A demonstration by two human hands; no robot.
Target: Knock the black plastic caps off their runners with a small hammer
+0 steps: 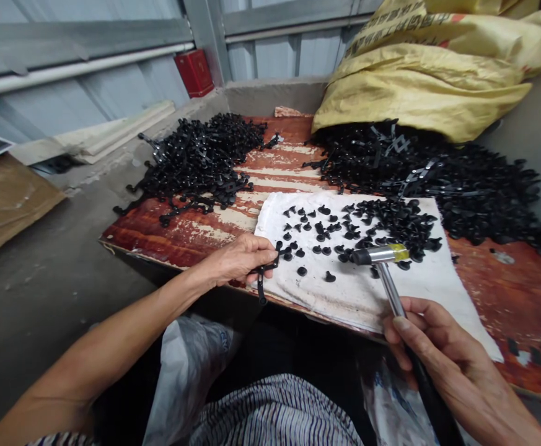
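Observation:
Between the thumb and fingers of my left hand (240, 259) is a small black linkage part (261, 282), one arm of it hanging down past the table's front edge. My right hand (437, 344) is wrapped round a mallet (393, 294) with a metal shaft and dark grip. Its head, black at one end and yellow at the other, is raised over the white cloth (344, 303). Small black round-based pieces (319, 232) lie scattered on that cloth, thickening into a heap (404, 223) at its back right. Fingers partly hide the linkage part.
A pile of black linkages (200, 155) sits at the left of the worn red-brown table (168, 238). More black parts (479, 186) spill from a yellow woven sack (419, 93) at the back right. Behind stands a red tin (194, 73); a cardboard piece (10, 198) is at far left.

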